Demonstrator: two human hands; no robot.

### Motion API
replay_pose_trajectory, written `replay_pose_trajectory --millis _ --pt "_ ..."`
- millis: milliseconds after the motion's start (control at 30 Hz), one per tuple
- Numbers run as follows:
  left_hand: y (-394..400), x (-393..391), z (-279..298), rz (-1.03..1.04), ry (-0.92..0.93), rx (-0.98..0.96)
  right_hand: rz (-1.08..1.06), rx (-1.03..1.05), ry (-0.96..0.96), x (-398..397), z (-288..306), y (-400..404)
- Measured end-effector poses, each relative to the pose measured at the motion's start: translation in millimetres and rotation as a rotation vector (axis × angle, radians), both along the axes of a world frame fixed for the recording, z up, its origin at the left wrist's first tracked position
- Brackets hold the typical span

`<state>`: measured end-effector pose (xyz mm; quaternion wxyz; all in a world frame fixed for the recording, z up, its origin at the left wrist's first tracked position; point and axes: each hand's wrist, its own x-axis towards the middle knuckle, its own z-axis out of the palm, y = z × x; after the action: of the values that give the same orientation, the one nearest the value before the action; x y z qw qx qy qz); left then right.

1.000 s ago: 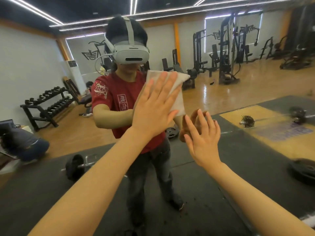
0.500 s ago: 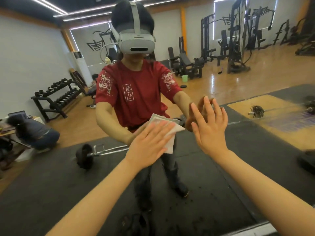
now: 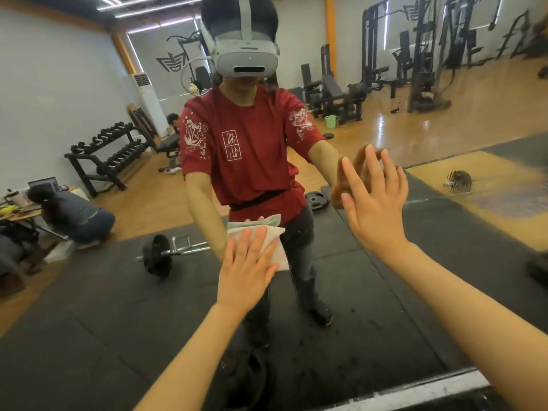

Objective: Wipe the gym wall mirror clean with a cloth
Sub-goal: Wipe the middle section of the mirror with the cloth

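Left hand (image 3: 247, 272) flat, fingers straight, pressing a white cloth (image 3: 277, 247) against the wall mirror (image 3: 444, 292); no curled grip, and the palm hides most of the cloth, only its top and right edges showing. Right hand (image 3: 375, 206) open, fingers spread, flat on the glass higher up and well apart from the cloth. Reflected barbell (image 3: 166, 253) partly hidden behind the left forearm; far gym machines (image 3: 421, 63) blurred.
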<state>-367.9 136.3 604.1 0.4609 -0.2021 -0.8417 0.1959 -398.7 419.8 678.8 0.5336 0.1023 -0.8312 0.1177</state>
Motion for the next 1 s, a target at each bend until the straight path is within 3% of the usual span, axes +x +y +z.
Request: replay_pose_trajectory --millis 100,233,300,500,633,867,1000 --pt "4 -2 25 -0.007 0.048 -0.019 0.008 -0.003 -0.021 3 1 0" --pt "35 -14 107 0.008 0.113 0.184 0.024 0.003 -0.038 5 4 2" --pt "47 -17 120 0.023 0.12 0.236 0.032 0.023 -0.039 7 4 7" --pt "70 -14 54 -0.032 0.049 -0.135 0.055 0.082 -0.063 16 11 15" --pt "75 -14 63 -0.031 0.036 -0.168 0.066 0.08 -0.092 16 12 39" --pt "141 -29 195 0.068 0.166 0.311 -0.088 -0.135 -0.186 3 16 97" --pt "194 -36 192 0.031 0.172 0.274 -0.092 -0.179 -0.204 -6 16 117"
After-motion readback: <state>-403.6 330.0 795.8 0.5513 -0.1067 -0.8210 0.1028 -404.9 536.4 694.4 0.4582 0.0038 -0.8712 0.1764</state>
